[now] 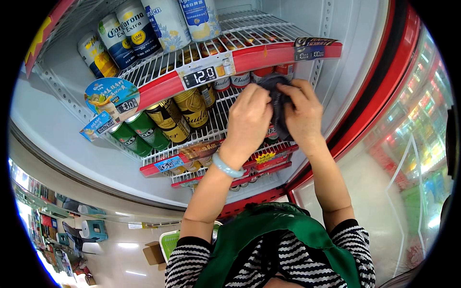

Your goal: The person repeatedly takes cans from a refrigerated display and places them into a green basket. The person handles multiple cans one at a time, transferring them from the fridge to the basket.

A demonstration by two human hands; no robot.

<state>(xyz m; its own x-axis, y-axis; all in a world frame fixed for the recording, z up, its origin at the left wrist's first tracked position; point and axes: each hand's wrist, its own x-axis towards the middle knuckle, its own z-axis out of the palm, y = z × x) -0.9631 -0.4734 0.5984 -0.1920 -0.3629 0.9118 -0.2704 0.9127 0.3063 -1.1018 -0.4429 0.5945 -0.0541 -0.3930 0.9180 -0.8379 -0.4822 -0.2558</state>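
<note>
Both of my hands grip a dark grey cloth [279, 104] in front of the shelves of an upright drinks cooler. My left hand [250, 118] has its fingers curled on the cloth's left side, with a pale blue bangle [227, 166] on the wrist. On the other side, my right hand [304, 111] pinches the cloth between thumb and fingers. Just behind the hands stand red-and-white Budweiser cans [240, 79], partly hidden by them. Above runs the red front rail [264, 54] of the upper wire shelf.
Corona cans [138, 30] and tall white-and-blue beer cans [169, 25] stand on the upper shelf. Below are gold-and-black Budweiser cans [192, 108] and green cans [147, 131]. A round promotional sign [111, 97] juts out at left. A cardboard box [154, 253] and green-and-white basket [168, 243] sit on the floor.
</note>
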